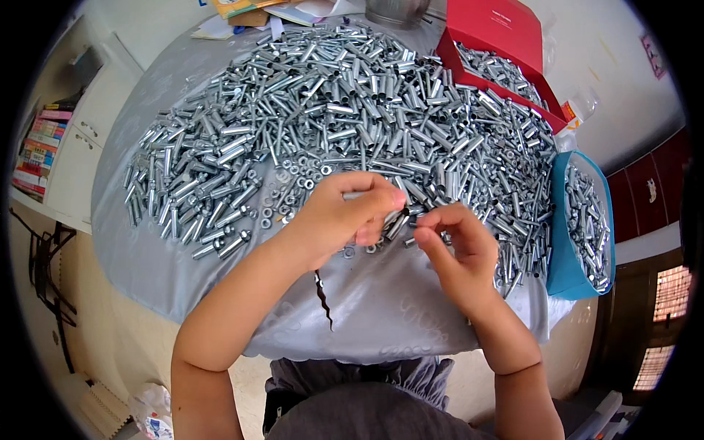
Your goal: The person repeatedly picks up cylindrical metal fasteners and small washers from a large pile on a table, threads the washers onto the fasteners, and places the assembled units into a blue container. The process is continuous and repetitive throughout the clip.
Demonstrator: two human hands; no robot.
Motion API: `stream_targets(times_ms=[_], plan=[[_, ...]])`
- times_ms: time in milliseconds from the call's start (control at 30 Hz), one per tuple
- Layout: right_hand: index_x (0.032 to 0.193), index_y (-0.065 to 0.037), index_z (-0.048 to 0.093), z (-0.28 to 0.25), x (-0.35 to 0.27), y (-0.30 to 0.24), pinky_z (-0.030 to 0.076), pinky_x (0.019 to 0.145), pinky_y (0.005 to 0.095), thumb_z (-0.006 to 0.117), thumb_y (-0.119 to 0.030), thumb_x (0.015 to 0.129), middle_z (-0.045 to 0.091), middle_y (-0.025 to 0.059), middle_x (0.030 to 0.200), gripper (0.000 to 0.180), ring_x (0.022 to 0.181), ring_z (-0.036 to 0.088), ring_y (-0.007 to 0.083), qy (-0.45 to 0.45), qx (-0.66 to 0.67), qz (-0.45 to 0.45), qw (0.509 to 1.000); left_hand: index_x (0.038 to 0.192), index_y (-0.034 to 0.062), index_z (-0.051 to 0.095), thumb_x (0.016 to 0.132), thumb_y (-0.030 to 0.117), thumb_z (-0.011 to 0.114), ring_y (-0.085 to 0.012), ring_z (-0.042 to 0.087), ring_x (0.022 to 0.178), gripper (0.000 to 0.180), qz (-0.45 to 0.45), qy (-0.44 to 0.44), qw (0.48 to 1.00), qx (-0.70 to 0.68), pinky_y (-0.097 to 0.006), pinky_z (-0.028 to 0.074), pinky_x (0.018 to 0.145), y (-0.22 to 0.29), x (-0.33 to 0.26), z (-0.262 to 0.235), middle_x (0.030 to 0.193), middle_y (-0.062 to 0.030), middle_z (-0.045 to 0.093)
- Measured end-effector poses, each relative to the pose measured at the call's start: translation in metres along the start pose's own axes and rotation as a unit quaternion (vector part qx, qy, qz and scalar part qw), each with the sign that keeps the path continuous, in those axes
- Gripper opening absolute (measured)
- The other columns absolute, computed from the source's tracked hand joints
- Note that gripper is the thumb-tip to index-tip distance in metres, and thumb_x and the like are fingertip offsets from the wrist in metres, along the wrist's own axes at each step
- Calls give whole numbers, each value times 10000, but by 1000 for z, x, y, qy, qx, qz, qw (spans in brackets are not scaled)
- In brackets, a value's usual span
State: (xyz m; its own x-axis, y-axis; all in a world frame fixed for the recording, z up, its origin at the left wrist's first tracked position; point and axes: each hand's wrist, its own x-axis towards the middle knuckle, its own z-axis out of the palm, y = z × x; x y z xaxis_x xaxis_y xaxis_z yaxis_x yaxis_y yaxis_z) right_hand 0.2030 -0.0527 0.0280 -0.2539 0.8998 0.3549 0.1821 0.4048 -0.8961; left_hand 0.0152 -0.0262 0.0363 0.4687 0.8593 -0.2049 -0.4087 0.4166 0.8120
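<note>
My left hand (352, 213) is closed above the near edge of the pile, its fingers curled round a silver metal tube (353, 195) that shows only in part. Facing it, my right hand (460, 246) has thumb and forefinger brought together; whatever is between them is too small to make out. Between the two hands, a metal sleeve (397, 224) with a dark open end points up from the pile. Loose nuts and washers (299, 174) lie just beyond my left hand. Bolts and sleeves (352, 95) are heaped across the table.
A red box (499, 33) and a teal bin (568, 257), both holding metal parts, stand at the right. Papers (293, 13) and a metal pot (396, 11) sit at the far edge. A dark wavy strip (323, 301) shows on the grey tablecloth (381, 315).
</note>
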Motion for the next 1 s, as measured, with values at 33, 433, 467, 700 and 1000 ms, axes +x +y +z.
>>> stream_targets(times_ms=[33, 433, 467, 700, 1000], plan=[[878, -13, 599, 0, 1, -2, 434, 612, 225, 645, -11, 773, 594, 54, 818, 115, 680, 545, 110, -25, -29, -33, 999, 829, 3, 581, 817, 162, 606, -56, 368, 470, 162, 6, 16, 1000, -7, -217, 304, 458, 2, 0, -1, 547, 23, 417], [922, -71, 621, 59, -6, -14, 399, 529, 278, 666, -167, 716, 500, 13, 679, 232, 575, 522, 150, -304, -303, -264, 864, 786, 24, 518, 851, 171, 549, -30, 307, 456, 164, 187, 101, 973, -89, -195, 266, 428, 37, -2, -28, 561, 62, 344], [910, -68, 617, 63, -7, -13, 398, 531, 279, 667, -169, 713, 501, 14, 680, 226, 575, 522, 153, -302, -311, -265, 861, 784, 25, 518, 850, 170, 551, -30, 307, 457, 162, 178, 105, 975, -83, -196, 266, 430, 35, -3, -27, 562, 61, 343], [836, -52, 561, 64, 2, -21, 381, 525, 296, 637, -182, 677, 479, 31, 664, 219, 589, 519, 178, -301, -350, -231, 857, 765, 40, 519, 835, 163, 575, -29, 322, 463, 152, 161, 100, 980, -59, -197, 275, 444, 36, -9, -20, 561, 60, 340], [848, -53, 566, 73, 2, -23, 406, 495, 282, 624, -170, 653, 486, 25, 664, 234, 555, 523, 165, -296, -382, -257, 837, 703, 59, 539, 778, 166, 643, -45, 339, 445, 167, 155, 83, 982, -66, -207, 294, 440, 34, -9, -18, 505, 48, 391]])
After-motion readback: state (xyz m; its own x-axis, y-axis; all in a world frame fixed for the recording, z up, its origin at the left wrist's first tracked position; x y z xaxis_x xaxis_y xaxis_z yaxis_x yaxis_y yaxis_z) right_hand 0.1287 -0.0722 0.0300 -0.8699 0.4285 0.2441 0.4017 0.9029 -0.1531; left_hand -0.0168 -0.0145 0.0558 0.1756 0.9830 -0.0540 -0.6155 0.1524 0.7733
